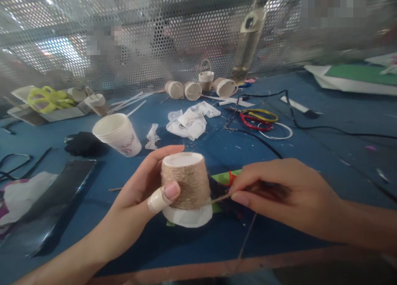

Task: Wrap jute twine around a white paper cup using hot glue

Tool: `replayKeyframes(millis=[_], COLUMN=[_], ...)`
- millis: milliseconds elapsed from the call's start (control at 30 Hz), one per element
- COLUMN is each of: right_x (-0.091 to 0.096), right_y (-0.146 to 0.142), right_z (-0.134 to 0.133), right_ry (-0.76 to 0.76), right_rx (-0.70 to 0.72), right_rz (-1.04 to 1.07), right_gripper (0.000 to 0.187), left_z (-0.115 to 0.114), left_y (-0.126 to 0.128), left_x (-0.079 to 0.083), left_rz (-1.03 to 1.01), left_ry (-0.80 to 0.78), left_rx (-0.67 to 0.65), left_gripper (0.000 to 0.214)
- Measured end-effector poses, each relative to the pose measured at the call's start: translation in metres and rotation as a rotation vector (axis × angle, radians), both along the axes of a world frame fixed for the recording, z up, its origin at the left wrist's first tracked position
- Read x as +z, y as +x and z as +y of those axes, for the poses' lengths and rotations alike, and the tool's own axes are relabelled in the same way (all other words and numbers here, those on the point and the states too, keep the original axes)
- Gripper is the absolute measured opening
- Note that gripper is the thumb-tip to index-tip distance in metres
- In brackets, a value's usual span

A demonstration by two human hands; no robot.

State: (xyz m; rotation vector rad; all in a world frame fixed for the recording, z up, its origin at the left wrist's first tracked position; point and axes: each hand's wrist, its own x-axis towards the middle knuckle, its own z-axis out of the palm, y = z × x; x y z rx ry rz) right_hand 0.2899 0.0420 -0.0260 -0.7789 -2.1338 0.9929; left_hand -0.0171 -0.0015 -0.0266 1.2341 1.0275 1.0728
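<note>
My left hand (139,194) grips an upside-down white paper cup (186,185) that is mostly wrapped in brown jute twine; the thumb, with a bandage on it, presses on the wrapping. My right hand (279,194) pinches the loose end of the twine (218,199), pulled taut against the cup's side near its white rim. The cup hovers just above the blue table (310,161), over a green scrap and a dark object.
A stack of white paper cups (118,134) lies on its side, left of centre. A black phone (49,206) lies at left, crumpled white lace (189,121) in the middle, coloured rings (260,119) and black cables at right. Several twine-wrapped cups (198,86) and a bottle (248,41) stand by the mesh wall.
</note>
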Motion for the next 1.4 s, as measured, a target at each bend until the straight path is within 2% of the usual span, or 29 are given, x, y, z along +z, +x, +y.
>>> replayKeyframes(millis=[233, 367, 533, 733, 867, 1067, 1233, 1400], right_x=[-0.001, -0.002, -0.005, -0.014, -0.012, -0.007, -0.009, -0.008], right_y=[-0.003, -0.003, -0.003, -0.004, -0.004, -0.003, -0.002, -0.002], right_z=[0.001, 0.002, 0.002, 0.002, 0.000, -0.001, -0.003, -0.004], right_ry=[0.095, 0.148, 0.283, 0.449, 0.477, 0.551, 0.609, 0.593], right_rx=[0.037, 0.046, 0.042, -0.003, -0.042, -0.012, -0.006, 0.008], right_rz=[-0.013, -0.020, -0.073, -0.073, -0.130, -0.176, -0.164, -0.134], right_gripper=[0.021, 0.023, 0.024, 0.027, 0.032, 0.032, 0.031, 0.026], left_z=[-0.001, -0.001, -0.001, -0.001, -0.001, -0.007, -0.007, -0.005], left_y=[0.004, 0.003, 0.002, 0.001, 0.002, 0.003, -0.002, -0.006], left_x=[0.005, 0.000, -0.005, -0.006, -0.008, -0.001, -0.005, -0.013], left_rz=[-0.004, -0.052, -0.093, -0.139, -0.150, -0.030, -0.024, -0.063], left_ry=[-0.067, -0.035, 0.007, -0.047, -0.062, -0.173, -0.126, -0.087], left_rx=[0.016, -0.062, -0.146, -0.220, -0.287, -0.207, -0.276, -0.332], left_gripper=[0.049, 0.045, 0.038, 0.037, 0.049, 0.069, 0.069, 0.070])
